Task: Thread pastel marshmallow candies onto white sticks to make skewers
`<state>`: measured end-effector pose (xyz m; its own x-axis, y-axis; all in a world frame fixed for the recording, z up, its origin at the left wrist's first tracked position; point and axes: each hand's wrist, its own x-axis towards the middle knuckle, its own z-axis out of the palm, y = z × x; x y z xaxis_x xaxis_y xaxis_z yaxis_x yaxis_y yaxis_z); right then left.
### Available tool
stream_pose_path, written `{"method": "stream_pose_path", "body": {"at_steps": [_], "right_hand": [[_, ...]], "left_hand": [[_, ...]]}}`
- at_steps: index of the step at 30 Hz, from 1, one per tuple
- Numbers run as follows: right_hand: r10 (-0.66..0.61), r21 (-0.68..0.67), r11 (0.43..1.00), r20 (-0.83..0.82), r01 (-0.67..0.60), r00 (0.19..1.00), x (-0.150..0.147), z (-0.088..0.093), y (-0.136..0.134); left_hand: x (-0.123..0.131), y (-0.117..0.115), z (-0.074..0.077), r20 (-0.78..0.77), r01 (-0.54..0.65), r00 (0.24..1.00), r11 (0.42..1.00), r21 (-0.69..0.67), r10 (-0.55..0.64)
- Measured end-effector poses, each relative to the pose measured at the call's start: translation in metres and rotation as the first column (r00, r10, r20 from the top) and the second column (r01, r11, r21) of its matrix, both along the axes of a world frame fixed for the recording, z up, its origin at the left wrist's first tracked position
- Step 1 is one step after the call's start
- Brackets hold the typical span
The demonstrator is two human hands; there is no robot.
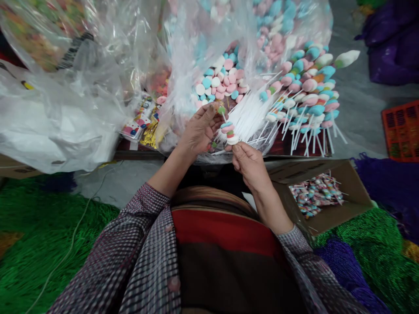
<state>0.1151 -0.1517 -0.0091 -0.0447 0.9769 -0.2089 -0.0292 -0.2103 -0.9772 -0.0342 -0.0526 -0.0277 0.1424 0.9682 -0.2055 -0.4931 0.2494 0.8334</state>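
Observation:
My right hand pinches the lower end of a candy skewer. Pink, blue and white marshmallows are threaded on its white stick, with a red and green gummy between them. Just above its tip, my left hand closes its thumb and fingers on a green and orange gummy candy. The stick's upper end meets the gummy or lies right by it. Beyond my hands, loose marshmallows spill from a clear plastic bag. A spread of white sticks lies right of my fingers.
Finished-looking marshmallow skewers are piled at the table's right end. Below stands a cardboard box of wrapped candies. Plastic bags and printed packets crowd the left. An orange crate and green stringy material lie around.

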Motion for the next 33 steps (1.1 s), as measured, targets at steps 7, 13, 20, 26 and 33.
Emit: {"method": "stream_pose_path", "body": {"at_steps": [7, 13, 20, 26, 33], "right_hand": [[-0.011, 0.005, 1.000, 0.140, 0.011, 0.990, 0.003, 0.002, -0.002], [0.062, 0.052, 0.995, 0.326, -0.083, 0.943, 0.015, 0.005, -0.003], [0.071, 0.123, 0.980, 0.511, -0.155, 0.857, 0.025, 0.014, -0.002], [0.052, 0.131, 0.981, 0.530, -0.142, 0.846, 0.025, 0.010, -0.002], [0.055, 0.043, 0.996, 0.318, -0.073, 0.947, 0.009, -0.001, -0.004]], "left_hand": [[-0.004, 0.004, 0.005, -0.067, 0.012, 0.998, 0.997, 0.082, -0.007], [-0.017, 0.005, 0.015, -0.270, 0.108, 0.962, 0.965, 0.237, -0.041], [-0.018, 0.003, 0.016, -0.392, 0.102, 0.920, 0.965, 0.244, 0.002], [-0.016, 0.001, 0.018, -0.446, 0.083, 0.893, 0.955, 0.283, 0.055], [-0.004, -0.009, 0.009, -0.344, -0.102, 0.918, 0.955, 0.278, 0.198]]}}
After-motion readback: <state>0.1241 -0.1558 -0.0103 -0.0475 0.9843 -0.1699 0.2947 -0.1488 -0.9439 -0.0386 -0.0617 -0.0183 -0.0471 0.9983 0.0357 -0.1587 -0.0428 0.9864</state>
